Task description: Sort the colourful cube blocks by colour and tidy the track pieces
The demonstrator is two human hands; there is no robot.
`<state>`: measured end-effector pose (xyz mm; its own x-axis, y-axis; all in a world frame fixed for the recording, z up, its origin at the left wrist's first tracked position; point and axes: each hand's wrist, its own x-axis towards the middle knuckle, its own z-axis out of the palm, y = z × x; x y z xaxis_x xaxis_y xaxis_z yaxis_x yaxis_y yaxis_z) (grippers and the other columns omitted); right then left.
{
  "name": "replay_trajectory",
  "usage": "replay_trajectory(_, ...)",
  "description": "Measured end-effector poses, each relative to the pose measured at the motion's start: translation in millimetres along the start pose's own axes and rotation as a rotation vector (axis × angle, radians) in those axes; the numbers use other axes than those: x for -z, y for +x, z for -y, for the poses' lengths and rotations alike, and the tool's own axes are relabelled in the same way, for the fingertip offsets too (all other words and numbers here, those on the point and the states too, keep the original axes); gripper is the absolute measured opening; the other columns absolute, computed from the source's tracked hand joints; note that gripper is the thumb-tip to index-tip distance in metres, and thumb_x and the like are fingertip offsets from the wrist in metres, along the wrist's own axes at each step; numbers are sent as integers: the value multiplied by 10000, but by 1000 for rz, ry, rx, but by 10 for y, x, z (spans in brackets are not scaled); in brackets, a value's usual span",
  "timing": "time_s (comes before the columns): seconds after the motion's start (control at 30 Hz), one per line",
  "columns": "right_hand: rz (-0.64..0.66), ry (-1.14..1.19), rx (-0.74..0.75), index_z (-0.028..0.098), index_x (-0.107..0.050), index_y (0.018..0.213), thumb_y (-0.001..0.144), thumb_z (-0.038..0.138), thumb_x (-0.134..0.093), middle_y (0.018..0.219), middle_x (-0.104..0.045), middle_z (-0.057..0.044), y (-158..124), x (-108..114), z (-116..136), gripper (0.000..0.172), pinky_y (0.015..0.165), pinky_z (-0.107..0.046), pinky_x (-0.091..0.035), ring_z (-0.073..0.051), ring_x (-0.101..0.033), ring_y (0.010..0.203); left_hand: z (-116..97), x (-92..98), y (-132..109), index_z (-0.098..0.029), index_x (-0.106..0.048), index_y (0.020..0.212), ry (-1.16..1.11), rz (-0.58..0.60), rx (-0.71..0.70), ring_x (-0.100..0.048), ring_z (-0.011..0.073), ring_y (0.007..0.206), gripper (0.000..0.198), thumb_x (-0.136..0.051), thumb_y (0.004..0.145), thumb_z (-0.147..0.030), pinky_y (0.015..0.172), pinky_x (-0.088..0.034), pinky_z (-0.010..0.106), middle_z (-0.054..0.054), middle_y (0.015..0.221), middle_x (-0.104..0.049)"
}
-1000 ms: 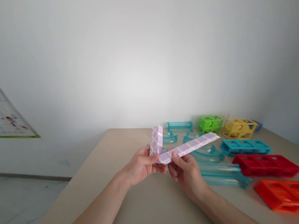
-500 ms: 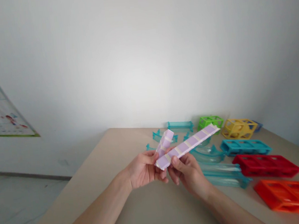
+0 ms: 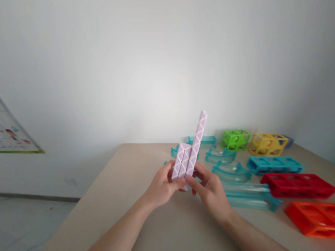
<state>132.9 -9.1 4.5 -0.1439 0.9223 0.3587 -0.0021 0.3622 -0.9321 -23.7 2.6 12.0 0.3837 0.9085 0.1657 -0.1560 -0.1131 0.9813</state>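
A lilac snake puzzle (image 3: 186, 159) with pale zigzag lines is held up over the table, folded so that its strips lie side by side. One long strip sticks up past the rest, leaning to the upper right. My left hand (image 3: 165, 185) grips the folded block from its left, thumb across the lower front. My right hand (image 3: 208, 187) pinches the base of the long strip, thumb in front and fingers behind. Part of the puzzle's lower end is hidden by both thumbs.
Clear teal track pieces (image 3: 247, 199) lie on the table (image 3: 117, 186) beyond and right of my hands. Along the right stand orange (image 3: 330, 220), red (image 3: 299, 185), blue (image 3: 275, 165), yellow (image 3: 267, 144) and green (image 3: 235, 140) frame blocks. A wall rises behind; a poster (image 3: 2, 119) hangs at left.
The long strip has swung from slanting right to steeply upward and now lies alongside the shorter folded part. My hands have turned it, the left thumb moving to the front.
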Motion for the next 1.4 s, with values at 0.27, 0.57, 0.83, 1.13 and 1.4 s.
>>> replay_trajectory(0.27,-10,-60,17,179,-693,997,891,407,-553,861,-567,-31,-41,-6,12,288,497,-211,-411,-125,-486,648,-41,2,-22,-140,-609,1060,-40,82,-4,-642,210,780,389,-753,728,-283,729,-494,318,60,863,-669)
replay_trajectory(0.57,-59,52,-90,171,-647,1088,840,455,-618,762,-592,-5,-4,-5,2,378,422,-200,-356,-79,-425,504,-20,41,-33,-139,-629,1023,-14,14,49,-617,164,704,340,-727,701,-183,625,-469,249,34,817,-667)
replay_trajectory(0.83,-115,210,-153,146,-632,917,795,473,-671,602,-513,45,10,-2,-10,352,410,-194,-333,-63,-404,454,-38,-58,-38,-139,-627,931,-31,80,200,-637,155,604,252,-711,753,-297,586,-501,260,49,768,-686)
replay_trajectory(1.13,-112,177,-174,122,-671,944,769,495,-687,549,-468,52,16,-5,2,412,410,-202,-260,-54,-375,429,-16,4,-66,-135,-634,848,-30,49,289,-608,159,468,269,-731,732,-357,446,-525,280,27,646,-643)
replay_trajectory(1.4,-22,164,-39,150,-653,1039,816,449,-651,642,-513,27,-6,25,-1,373,413,-208,-278,-62,-375,454,-43,-39,-62,-120,-647,849,-268,78,365,-619,155,499,233,-709,751,-323,460,-583,314,51,625,-660)
